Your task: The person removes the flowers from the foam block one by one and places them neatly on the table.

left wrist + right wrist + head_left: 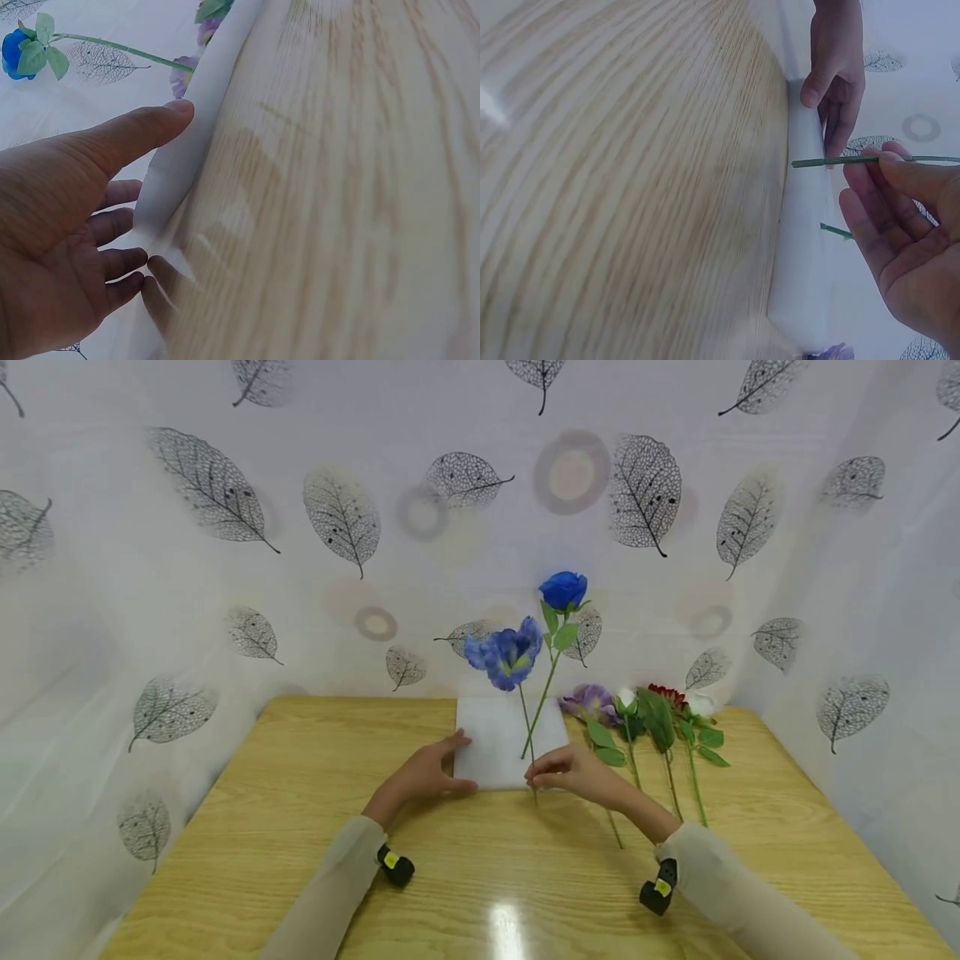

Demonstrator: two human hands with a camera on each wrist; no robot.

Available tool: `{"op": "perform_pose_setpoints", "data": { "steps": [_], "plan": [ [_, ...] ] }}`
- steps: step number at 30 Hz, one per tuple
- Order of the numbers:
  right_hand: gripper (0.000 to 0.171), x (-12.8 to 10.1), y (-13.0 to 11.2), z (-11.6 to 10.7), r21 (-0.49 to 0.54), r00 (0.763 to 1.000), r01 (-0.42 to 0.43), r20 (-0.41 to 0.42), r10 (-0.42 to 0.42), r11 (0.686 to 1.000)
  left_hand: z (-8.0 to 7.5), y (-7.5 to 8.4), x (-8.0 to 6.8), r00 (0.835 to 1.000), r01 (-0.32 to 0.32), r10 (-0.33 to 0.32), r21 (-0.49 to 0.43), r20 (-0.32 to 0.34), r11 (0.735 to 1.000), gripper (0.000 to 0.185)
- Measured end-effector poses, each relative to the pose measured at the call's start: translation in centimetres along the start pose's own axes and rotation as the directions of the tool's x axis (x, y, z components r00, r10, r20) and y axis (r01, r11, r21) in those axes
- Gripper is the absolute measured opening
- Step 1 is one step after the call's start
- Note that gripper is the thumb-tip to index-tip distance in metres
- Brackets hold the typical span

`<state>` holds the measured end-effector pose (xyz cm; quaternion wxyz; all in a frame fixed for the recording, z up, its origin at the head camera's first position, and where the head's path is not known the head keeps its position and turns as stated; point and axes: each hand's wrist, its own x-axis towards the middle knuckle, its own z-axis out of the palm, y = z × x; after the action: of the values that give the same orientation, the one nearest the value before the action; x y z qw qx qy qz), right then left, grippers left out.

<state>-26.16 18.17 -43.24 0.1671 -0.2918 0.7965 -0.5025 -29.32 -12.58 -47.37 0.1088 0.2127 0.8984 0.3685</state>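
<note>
Mid-insertion: my right hand (573, 772) pinches stem (855, 160) over foam (501, 739), frame centre; left hand (423, 774) spread, bracing foam. Next I'd push straight down.

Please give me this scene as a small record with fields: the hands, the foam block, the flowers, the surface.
left hand: rests on the left edge of the white foam block, thumb on top, fingers straight
right hand: pinches the green stem of the open blue flower at the block's near edge
blue rose: upright, stem planted in the block
spare flowers: lying flat on the table, right of the block; purple, white and red heads
table: light wood, glossy
backdrop: white cloth with a leaf print
</note>
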Motion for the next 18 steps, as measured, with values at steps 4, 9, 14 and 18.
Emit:
{"op": "perform_pose_setpoints", "data": {
  "steps": [4,9,14,18],
  "plan": [
    [0.028,-1.0,0.0,-0.5,0.017,1.000,0.006,0.000,-0.006,1.000,-0.1,-0.1,0.0,1.000,-0.006,0.006,-0.001,0.003,1.000,0.087],
    [0.027,-2.1,0.3,-1.1,0.024,0.999,0.039,-0.005,-0.039,0.999,-0.1,-0.3,0.2,1.000,-0.006,0.006,-0.004,0.006,1.000,0.088],
    [0.026,-3.3,0.8,-2.0,0.010,0.997,0.080,-0.008,-0.080,0.997,0.0,-0.5,0.2,1.000,-0.007,0.007,0.000,0.007,1.000,0.088],
    [0.024,-4.4,0.9,-2.9,-0.035,0.997,0.080,-0.018,-0.081,0.996,0.0,-0.5,0.1,1.000,-0.008,0.008,0.005,0.007,1.000,0.088]
  ]
}}
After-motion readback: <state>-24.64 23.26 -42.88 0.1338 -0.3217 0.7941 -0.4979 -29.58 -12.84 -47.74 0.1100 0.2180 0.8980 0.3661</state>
